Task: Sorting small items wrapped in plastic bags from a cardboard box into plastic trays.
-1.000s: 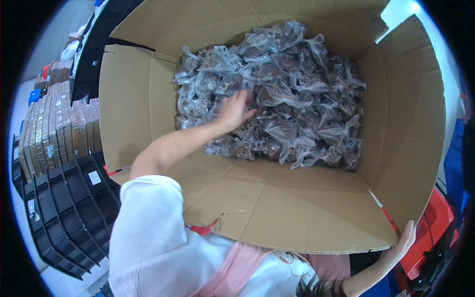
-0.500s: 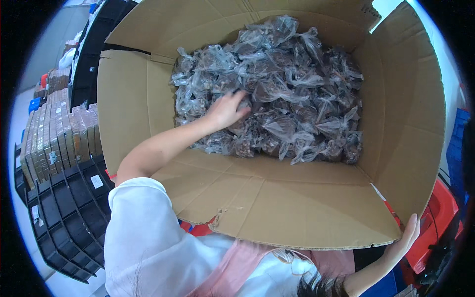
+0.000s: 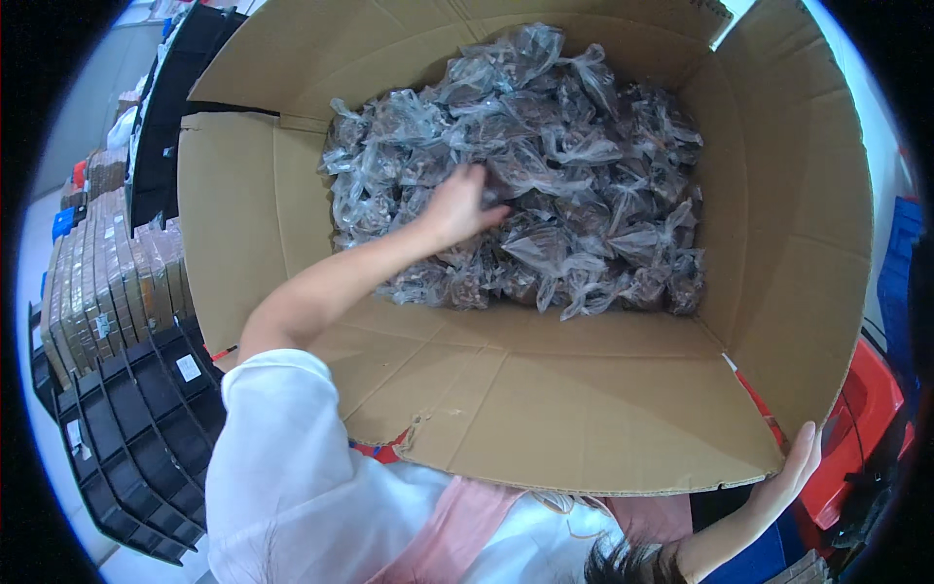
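A large open cardboard box (image 3: 603, 419) fills the middle of the view. Inside lies a heap of small knotted clear plastic bags (image 3: 574, 243) with dark brownish contents I cannot make out. Reaching in from the lower left, my left hand (image 3: 459, 206) is over the middle of the heap, its thumb and fingers apart. It is slightly blurred, and its fingertips are down among the bags; no bag is lifted in it. At the box's near right corner, my right hand (image 3: 800, 462) grips the edge, fingers stretched up along the outside.
To the left stand a black ribbed plastic crate (image 3: 136, 428) and a stack of wrapped flat packs (image 3: 117, 282). Another black crate (image 3: 170, 117) is at the upper left. A red plastic object (image 3: 856, 428) and a blue one (image 3: 900, 258) lie to the right.
My left hand has moved slightly to the right over the bags, thumb and fingers spreading wider. The box and bags sit slightly further left in view. My right hand stays at the corner.
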`<action>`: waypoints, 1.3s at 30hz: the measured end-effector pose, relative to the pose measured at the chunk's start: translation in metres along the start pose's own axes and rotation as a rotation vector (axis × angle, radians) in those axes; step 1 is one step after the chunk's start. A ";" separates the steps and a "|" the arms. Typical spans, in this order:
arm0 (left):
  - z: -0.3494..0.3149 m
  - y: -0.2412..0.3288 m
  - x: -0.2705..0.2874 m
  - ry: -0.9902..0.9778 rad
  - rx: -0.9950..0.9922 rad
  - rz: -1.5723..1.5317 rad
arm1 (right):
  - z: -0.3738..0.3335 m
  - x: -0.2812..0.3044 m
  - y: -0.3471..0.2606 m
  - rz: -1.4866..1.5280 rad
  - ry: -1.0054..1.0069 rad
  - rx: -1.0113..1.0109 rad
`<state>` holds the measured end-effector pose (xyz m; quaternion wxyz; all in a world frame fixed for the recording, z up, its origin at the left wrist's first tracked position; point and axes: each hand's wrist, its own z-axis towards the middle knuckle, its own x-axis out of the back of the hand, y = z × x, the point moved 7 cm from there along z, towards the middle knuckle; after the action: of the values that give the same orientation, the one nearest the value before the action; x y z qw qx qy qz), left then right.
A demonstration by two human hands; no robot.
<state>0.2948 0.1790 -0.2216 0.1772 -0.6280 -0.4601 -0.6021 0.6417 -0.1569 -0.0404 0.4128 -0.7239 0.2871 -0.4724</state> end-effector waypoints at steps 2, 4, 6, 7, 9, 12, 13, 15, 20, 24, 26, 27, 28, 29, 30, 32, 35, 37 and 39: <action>-0.005 -0.017 0.019 0.028 -0.052 -0.120 | 0.001 -0.005 -0.004 -0.043 -0.127 0.009; -0.016 -0.025 0.028 0.008 -0.072 -0.138 | 0.002 -0.005 -0.006 -0.056 -0.203 0.009; -0.025 -0.050 0.004 -0.166 0.020 -0.172 | 0.004 -0.001 -0.004 -0.038 -0.244 0.005; -0.033 -0.063 -0.009 -0.249 0.072 -0.187 | 0.006 0.001 -0.002 -0.019 -0.229 0.018; -0.034 -0.060 -0.015 -0.196 0.115 -0.242 | 0.010 0.006 0.007 0.007 -0.187 0.044; -0.039 -0.065 -0.020 -0.108 0.202 -0.230 | 0.007 0.006 0.010 0.058 -0.133 0.010; -0.038 -0.058 -0.014 -0.124 0.232 -0.186 | 0.006 0.006 0.010 0.041 -0.126 0.000; -0.038 -0.029 0.012 -0.133 0.178 -0.002 | 0.001 0.008 0.007 0.006 -0.120 -0.024; -0.023 -0.007 0.010 -0.175 0.091 0.254 | -0.002 0.003 0.001 0.025 -0.007 -0.005; -0.025 0.008 0.010 0.013 -0.074 -0.026 | -0.002 -0.001 0.000 0.053 -0.103 -0.063; -0.029 0.006 0.022 0.107 -0.172 -0.062 | -0.003 0.005 0.003 0.052 -0.144 -0.085; -0.033 -0.001 0.024 0.065 -0.158 0.078 | -0.001 0.005 0.005 0.058 -0.178 -0.098; -0.035 -0.010 0.018 -0.006 -0.066 0.059 | -0.001 0.003 0.003 0.062 -0.180 -0.077; -0.038 -0.020 0.008 -0.077 0.027 0.040 | -0.001 0.000 0.000 0.066 -0.181 -0.055; -0.042 -0.031 -0.004 -0.147 0.120 0.020 | -0.002 -0.002 -0.002 0.069 -0.182 -0.033; -0.043 -0.025 -0.016 -0.109 0.039 0.105 | -0.002 0.001 -0.003 0.037 -0.140 -0.032; -0.044 -0.016 -0.018 -0.063 -0.047 0.135 | -0.003 0.004 0.004 0.015 -0.002 -0.012; -0.046 -0.012 -0.013 -0.081 -0.061 0.130 | -0.002 0.005 0.005 -0.006 -0.009 -0.009; -0.048 -0.012 -0.021 -0.105 -0.184 0.173 | -0.001 0.004 0.000 -0.035 -0.105 -0.009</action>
<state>0.2600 0.1397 -0.2341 0.1457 -0.7095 -0.3559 -0.5905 0.6423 -0.1600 -0.0382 0.4156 -0.7544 0.2545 -0.4399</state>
